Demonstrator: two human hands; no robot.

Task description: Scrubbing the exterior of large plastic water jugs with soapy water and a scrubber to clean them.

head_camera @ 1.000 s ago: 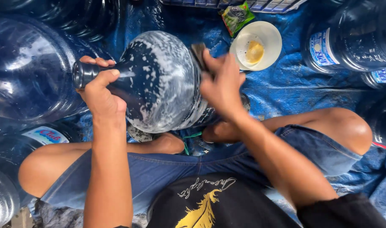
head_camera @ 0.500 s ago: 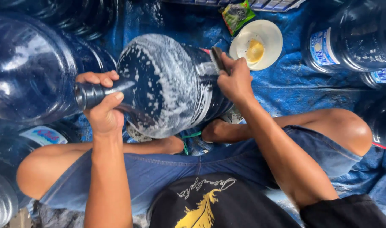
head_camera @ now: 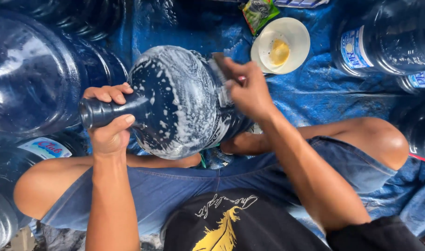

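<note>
A blue tarpaulin (head_camera: 314,93) covers the floor, crowded on the left by big empty water jugs (head_camera: 31,69) lying on their sides and on the right by more labelled jugs (head_camera: 384,42). Between them the person sits cross-legged in blue denim shorts (head_camera: 175,190), knees spread to either side. Across the lap lies a dark blue water jug (head_camera: 184,102), tipped on its side with its neck pointing left and its body streaked all over with white soap foam. The left hand (head_camera: 111,123) is clenched round the jug's narrow neck, fingers over the top and thumb beneath. The right hand (head_camera: 249,90) is pressed against the jug's soapy wall near its base, fingers closed on something dark and flat that I cannot make out clearly. Beyond the jug, on the tarpaulin, sits a small white bowl (head_camera: 296,35) with a yellow lump inside, and just beside its upper left rim lies a green sachet (head_camera: 259,11).
</note>
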